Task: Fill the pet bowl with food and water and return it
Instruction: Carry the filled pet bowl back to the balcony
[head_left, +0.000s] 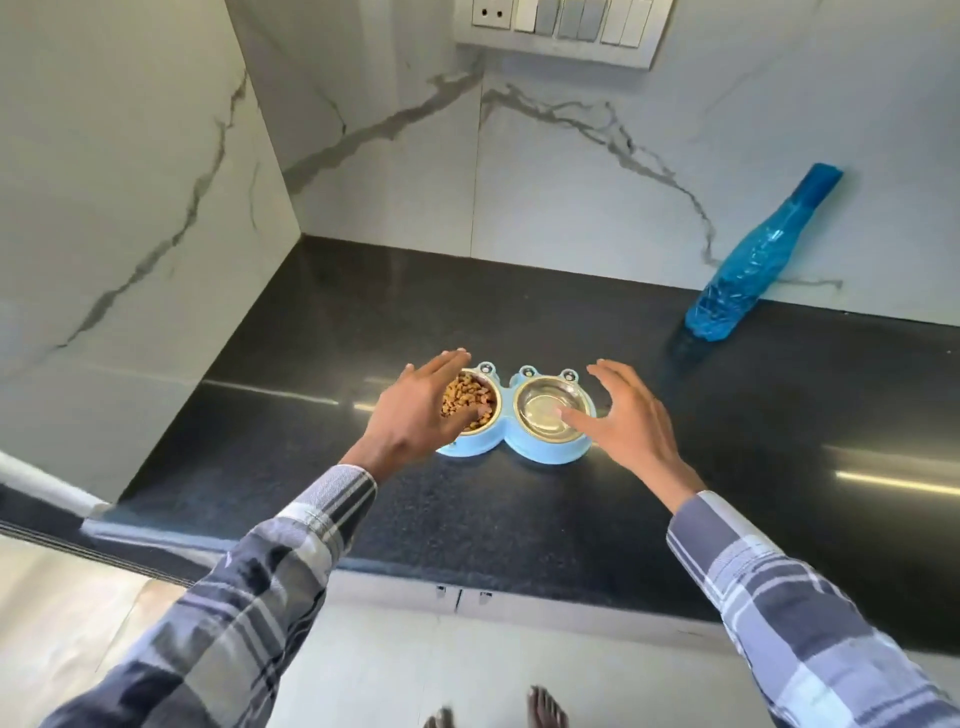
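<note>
A light blue double pet bowl (540, 451) with frog-eye knobs sits on the black countertop (467, 519). Its left steel cup holds brown kibble (465, 397). Its right steel cup (545, 410) looks shiny, with what may be clear water in it. My left hand (415, 410) hovers over the bowl's left end, fingers spread, partly covering the kibble cup. My right hand (623, 415) is spread at the bowl's right end, thumb over the right cup's rim. Neither hand clearly grips the bowl.
A blue plastic water bottle (748, 270) stands at the back right against the marble wall. A switch panel (561, 26) is on the wall above. A marble side wall (130, 208) bounds the counter's left. White cabinet fronts and my bare feet (540, 709) lie below the front edge.
</note>
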